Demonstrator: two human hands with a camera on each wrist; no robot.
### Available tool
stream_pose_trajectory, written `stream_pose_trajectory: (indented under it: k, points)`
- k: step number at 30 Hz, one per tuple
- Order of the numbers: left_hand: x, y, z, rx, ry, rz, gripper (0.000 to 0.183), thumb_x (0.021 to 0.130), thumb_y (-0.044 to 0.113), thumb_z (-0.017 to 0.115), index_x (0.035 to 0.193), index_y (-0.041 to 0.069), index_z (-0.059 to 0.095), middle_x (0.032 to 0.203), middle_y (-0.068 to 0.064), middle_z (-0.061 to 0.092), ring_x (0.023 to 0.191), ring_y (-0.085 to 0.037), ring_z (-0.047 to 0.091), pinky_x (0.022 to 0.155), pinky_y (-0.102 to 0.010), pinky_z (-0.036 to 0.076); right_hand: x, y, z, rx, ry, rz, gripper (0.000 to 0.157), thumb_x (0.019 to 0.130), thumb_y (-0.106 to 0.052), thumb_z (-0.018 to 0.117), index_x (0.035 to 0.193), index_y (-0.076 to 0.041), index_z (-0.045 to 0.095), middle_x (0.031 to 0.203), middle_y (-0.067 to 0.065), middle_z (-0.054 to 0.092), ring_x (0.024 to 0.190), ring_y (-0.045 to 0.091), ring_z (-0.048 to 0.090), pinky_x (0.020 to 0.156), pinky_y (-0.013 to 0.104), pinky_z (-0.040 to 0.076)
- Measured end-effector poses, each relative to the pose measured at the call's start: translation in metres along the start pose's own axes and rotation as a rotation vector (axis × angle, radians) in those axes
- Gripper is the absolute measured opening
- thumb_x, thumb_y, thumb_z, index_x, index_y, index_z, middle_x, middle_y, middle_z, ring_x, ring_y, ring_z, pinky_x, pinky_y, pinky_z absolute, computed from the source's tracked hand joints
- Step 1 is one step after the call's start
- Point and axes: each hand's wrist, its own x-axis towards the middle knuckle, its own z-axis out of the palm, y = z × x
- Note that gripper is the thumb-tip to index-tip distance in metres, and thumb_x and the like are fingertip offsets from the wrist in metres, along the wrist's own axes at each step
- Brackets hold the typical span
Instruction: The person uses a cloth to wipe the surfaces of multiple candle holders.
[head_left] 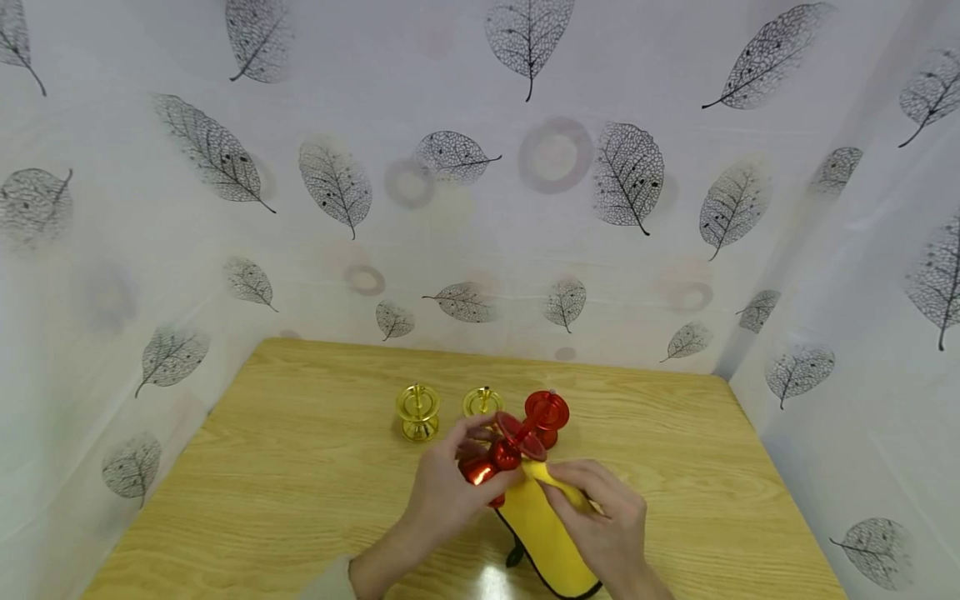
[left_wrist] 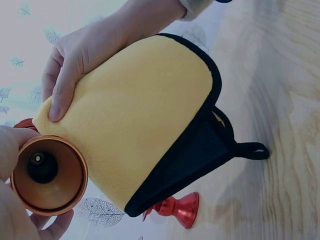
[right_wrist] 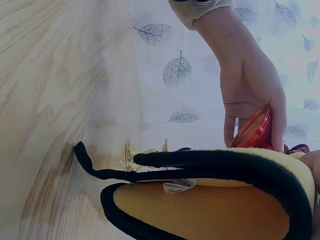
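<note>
My left hand (head_left: pixel 450 483) grips a shiny red candle holder (head_left: pixel 506 454) by its flared base and stem, tilted with its dish toward the right. In the left wrist view the hollow underside of the candle holder (left_wrist: pixel 49 175) faces the camera. With thumb and fingers my right hand (head_left: pixel 603 512) pinches a yellow cloth (head_left: pixel 547 542) edged in black, its upper part at the rim of the dish. The cloth hangs folded below, its black loop (left_wrist: pixel 252 150) sticking out. Part of the held candle holder lies behind the left fingers and cloth.
Behind the hands, a second red candle holder (head_left: pixel 547 412) stands upright on the wooden table (head_left: pixel 315 467). Two gold candle holders stand to its left, a nearer-left one (head_left: pixel 418 408) and a middle one (head_left: pixel 483 402) partly hidden. A leaf-patterned sheet (head_left: pixel 465 225) surrounds the table's back and sides.
</note>
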Motion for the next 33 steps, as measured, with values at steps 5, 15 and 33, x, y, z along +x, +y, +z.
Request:
stream_pose_trajectory:
  k: [5,15,33]
  points:
    - [0.000,0.000,-0.002,0.000,0.025,-0.002,0.041,0.077,0.009,0.092,0.110,0.019,0.070,0.107,0.000,0.078,0.090,-0.010,0.072,0.078,-0.020,0.062,-0.001,0.001,-0.001,0.015,-0.001,-0.001,0.040,0.065,0.021,0.085,0.097,-0.004,0.081,0.087,0.017,0.078,0.089,0.001,0.074,0.074,0.010,0.059]
    - [0.002,-0.006,-0.003,0.083,0.090,0.265,0.036,0.078,0.003,0.089,0.111,0.013,0.076,0.102,-0.002,0.080,0.090,-0.011,0.073,0.080,-0.024,0.063,0.001,0.000,0.006,0.017,0.030,-0.027,0.010,0.087,-0.008,0.086,0.095,-0.003,0.081,0.086,0.016,0.079,0.085,0.007,0.076,0.076,0.011,0.060]
    - [0.003,-0.008,-0.008,0.353,0.104,0.558,0.043,0.073,0.009,0.094,0.112,0.011,0.075,0.103,0.001,0.080,0.086,-0.010,0.066,0.074,-0.018,0.057,0.000,-0.012,-0.013,0.010,-0.033,0.023,0.017,0.083,0.000,0.087,0.098,-0.007,0.081,0.088,0.011,0.079,0.085,0.001,0.073,0.071,0.009,0.057]
